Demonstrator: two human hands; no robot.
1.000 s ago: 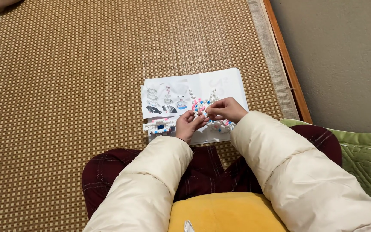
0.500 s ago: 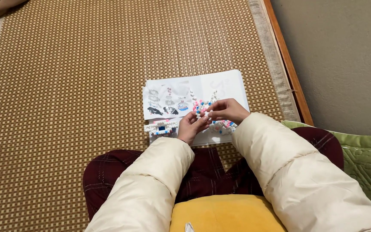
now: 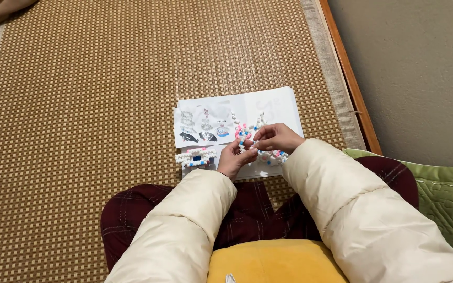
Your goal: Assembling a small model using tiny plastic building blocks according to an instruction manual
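The left hand [image 3: 234, 159] and the right hand [image 3: 274, 137] meet with fingertips pinched shut on a small bead piece [image 3: 245, 137] of white, pink and blue beads, held just above the open instruction sheet [image 3: 273, 106]. That sheet lies on the woven mat [image 3: 79, 105], near the mat's right edge. A finished white and blue bead strip [image 3: 196, 156] rests at the sheet's lower left corner, just beside the left hand. Cream padded sleeves [image 3: 357, 209] cover both arms.
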